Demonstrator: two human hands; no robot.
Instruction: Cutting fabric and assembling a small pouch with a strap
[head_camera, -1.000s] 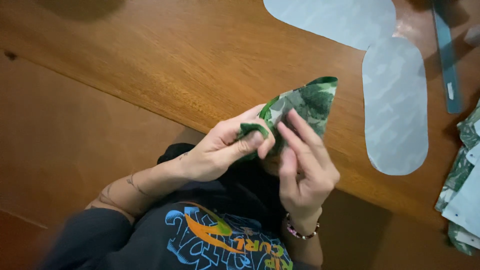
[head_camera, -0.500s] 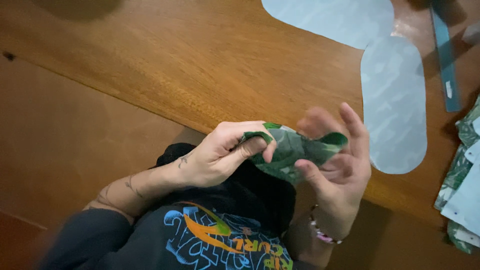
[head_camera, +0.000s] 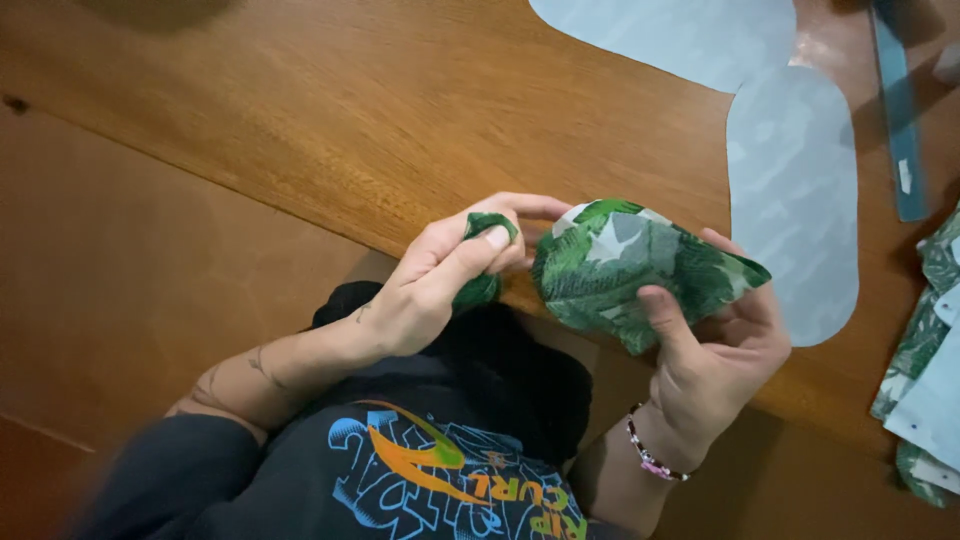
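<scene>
Judging from the grip, the green leaf-print fabric piece (head_camera: 640, 275) is best worked slowly, easing the cloth along without straining its seam. The left hand (head_camera: 440, 285) is clenched, pinching the narrow bunched end. The right hand (head_camera: 715, 345), half curled, cups the wider pouch end, held above the worktop's (head_camera: 300, 130) near edge.

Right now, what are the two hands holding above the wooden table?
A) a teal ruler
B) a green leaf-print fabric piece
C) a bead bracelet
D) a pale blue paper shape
B: the left hand pinches one end of the green leaf-print fabric piece and the right hand cups its wider part.
</scene>
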